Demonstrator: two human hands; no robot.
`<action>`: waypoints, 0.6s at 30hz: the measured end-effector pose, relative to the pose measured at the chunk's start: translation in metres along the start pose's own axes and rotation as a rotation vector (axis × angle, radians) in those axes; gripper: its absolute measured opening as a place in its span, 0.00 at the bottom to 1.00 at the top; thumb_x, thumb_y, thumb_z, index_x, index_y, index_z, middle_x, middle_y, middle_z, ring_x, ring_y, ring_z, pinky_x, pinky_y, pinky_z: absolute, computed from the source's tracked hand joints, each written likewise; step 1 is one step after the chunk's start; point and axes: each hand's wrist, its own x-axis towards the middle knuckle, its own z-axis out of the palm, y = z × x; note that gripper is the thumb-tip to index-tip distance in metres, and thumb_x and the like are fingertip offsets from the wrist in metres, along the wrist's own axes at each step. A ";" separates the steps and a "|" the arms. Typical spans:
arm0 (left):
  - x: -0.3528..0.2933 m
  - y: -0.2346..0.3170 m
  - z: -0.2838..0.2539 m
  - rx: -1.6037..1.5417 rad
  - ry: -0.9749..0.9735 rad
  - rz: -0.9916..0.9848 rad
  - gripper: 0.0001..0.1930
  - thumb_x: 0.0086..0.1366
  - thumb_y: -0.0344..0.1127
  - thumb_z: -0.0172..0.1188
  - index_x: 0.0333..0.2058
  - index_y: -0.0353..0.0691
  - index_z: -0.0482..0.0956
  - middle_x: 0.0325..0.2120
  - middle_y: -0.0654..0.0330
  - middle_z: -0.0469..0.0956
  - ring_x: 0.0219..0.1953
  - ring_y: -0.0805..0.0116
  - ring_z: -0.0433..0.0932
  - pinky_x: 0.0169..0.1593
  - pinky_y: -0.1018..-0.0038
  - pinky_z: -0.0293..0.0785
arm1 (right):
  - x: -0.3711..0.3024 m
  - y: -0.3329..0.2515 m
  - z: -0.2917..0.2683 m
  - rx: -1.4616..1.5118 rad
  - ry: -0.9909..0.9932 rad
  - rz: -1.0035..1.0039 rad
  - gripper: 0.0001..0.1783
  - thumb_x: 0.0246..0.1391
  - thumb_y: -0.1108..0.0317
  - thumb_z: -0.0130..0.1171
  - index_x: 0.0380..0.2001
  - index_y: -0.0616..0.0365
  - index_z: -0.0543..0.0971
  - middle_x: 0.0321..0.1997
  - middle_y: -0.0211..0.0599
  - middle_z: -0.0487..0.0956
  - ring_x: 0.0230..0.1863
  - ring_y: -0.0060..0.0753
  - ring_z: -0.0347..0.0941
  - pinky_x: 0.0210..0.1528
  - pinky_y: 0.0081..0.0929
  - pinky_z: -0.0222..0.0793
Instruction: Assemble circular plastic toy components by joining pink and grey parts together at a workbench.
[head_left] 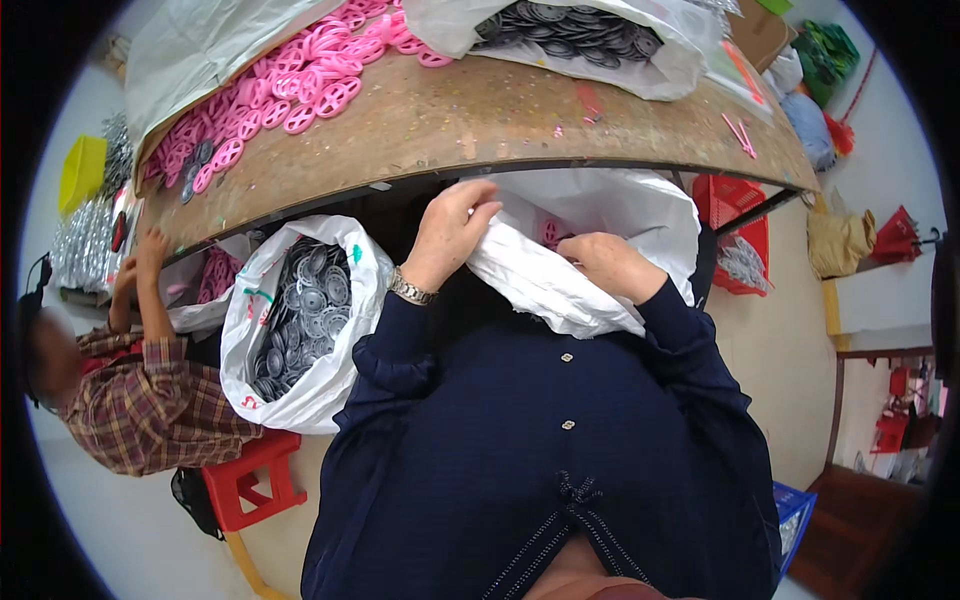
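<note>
You can read no wording for certain: the white, open-topped plastic sack [315, 408] to your left bears red markings [250, 403] and green markings [357, 253], too unclear to decipher.

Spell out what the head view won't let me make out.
All in the head view:
Right hand: its grip, if any; the hand's back and the folds of the white sack cover it.
Sack's depths: hidden by its raised near side.
Pile of pink wheels: cut off by the upper edge.
Blue crate: partly hidden behind the dark top.
</note>
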 end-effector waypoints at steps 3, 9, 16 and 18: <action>0.021 0.001 -0.014 0.021 0.131 0.063 0.10 0.63 0.30 0.60 0.42 0.31 0.79 0.37 0.52 0.81 0.38 0.62 0.80 0.42 0.71 0.74 | 0.001 -0.002 -0.004 0.060 -0.013 0.007 0.10 0.52 0.67 0.56 0.35 0.60 0.81 0.34 0.49 0.81 0.40 0.54 0.78 0.43 0.45 0.72; 0.094 -0.032 -0.050 0.465 0.251 0.149 0.12 0.63 0.34 0.60 0.42 0.33 0.80 0.39 0.50 0.79 0.44 0.52 0.76 0.47 0.62 0.72 | 0.004 0.007 -0.007 0.138 -0.050 0.005 0.11 0.53 0.67 0.56 0.37 0.63 0.79 0.35 0.51 0.81 0.40 0.54 0.77 0.42 0.44 0.72; 0.177 -0.103 -0.048 0.874 0.241 -0.089 0.27 0.56 0.51 0.67 0.45 0.34 0.77 0.45 0.45 0.75 0.52 0.45 0.70 0.53 0.54 0.69 | 0.005 0.007 -0.021 0.277 -0.037 0.055 0.13 0.50 0.65 0.57 0.37 0.61 0.79 0.35 0.48 0.81 0.40 0.53 0.78 0.42 0.43 0.72; 0.195 -0.117 -0.043 0.918 0.258 -0.175 0.33 0.54 0.60 0.67 0.45 0.34 0.77 0.49 0.47 0.73 0.57 0.46 0.67 0.54 0.49 0.68 | 0.006 0.006 -0.029 0.286 -0.062 0.046 0.13 0.53 0.69 0.56 0.40 0.63 0.79 0.36 0.48 0.81 0.40 0.51 0.78 0.43 0.40 0.72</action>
